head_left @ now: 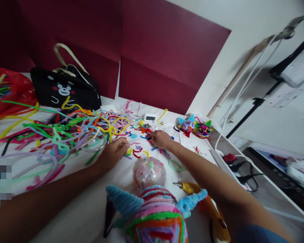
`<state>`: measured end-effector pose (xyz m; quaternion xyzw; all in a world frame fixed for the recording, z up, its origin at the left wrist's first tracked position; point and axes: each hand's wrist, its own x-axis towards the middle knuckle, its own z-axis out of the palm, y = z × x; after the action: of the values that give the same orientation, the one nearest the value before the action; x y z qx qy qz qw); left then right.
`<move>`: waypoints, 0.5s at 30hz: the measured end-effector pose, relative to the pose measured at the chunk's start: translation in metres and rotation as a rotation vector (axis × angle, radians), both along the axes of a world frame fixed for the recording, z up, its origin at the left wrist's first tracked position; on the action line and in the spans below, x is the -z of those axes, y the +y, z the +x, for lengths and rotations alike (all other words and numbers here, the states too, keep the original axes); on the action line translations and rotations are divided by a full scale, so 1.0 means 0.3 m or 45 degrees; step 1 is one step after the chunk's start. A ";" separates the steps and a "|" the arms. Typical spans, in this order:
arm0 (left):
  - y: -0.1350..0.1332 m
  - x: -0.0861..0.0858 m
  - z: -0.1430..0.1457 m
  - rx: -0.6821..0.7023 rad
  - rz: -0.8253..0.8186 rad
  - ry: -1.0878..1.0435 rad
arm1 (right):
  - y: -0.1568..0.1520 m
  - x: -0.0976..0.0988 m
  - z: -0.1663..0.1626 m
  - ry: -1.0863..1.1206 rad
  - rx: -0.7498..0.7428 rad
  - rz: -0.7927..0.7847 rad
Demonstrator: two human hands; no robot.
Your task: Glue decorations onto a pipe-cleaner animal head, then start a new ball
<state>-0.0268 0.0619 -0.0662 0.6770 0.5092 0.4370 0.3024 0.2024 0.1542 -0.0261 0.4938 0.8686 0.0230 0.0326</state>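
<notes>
My right hand (162,139) reaches among small cut pipe-cleaner pieces, fingertips pinched together; what they hold, if anything, is hidden. My left hand (116,150) rests on the table with its fingers curled in and nothing showing in them. Just left of it spreads a tangled heap of pipe cleaners (63,136). Between my forearms sits a clear ball (150,172) flecked with coloured bits. Closest to me stands an animal head (158,212) covered in striped pipe cleaners, with two blue pointed ears. A yellow glue gun (191,188) lies partly under my right forearm.
Two small pipe-cleaner animal heads (186,125) sit at the back right. Nearby is a white digital timer (150,117). A black bag (66,89) and a red plastic bag (17,92) stand at the back left. Cables and a power strip (234,168) run along the right edge.
</notes>
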 end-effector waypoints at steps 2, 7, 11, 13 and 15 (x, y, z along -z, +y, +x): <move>-0.001 0.001 0.001 -0.002 -0.002 -0.018 | -0.001 0.001 -0.014 -0.002 -0.003 -0.010; 0.008 0.010 -0.001 0.004 -0.010 -0.068 | -0.001 -0.006 -0.026 -0.037 0.093 0.000; 0.015 0.017 -0.002 0.021 -0.015 -0.097 | 0.007 -0.023 -0.019 -0.051 0.208 0.057; 0.013 0.016 -0.001 0.022 -0.018 -0.103 | 0.015 -0.031 -0.023 -0.045 0.223 0.073; 0.009 0.011 0.000 0.022 -0.021 -0.104 | 0.025 -0.036 -0.035 -0.035 0.197 0.068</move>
<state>-0.0267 0.0646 -0.0695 0.6606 0.4941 0.4573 0.3323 0.1920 0.1616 -0.0153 0.5598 0.8265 0.0504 0.0330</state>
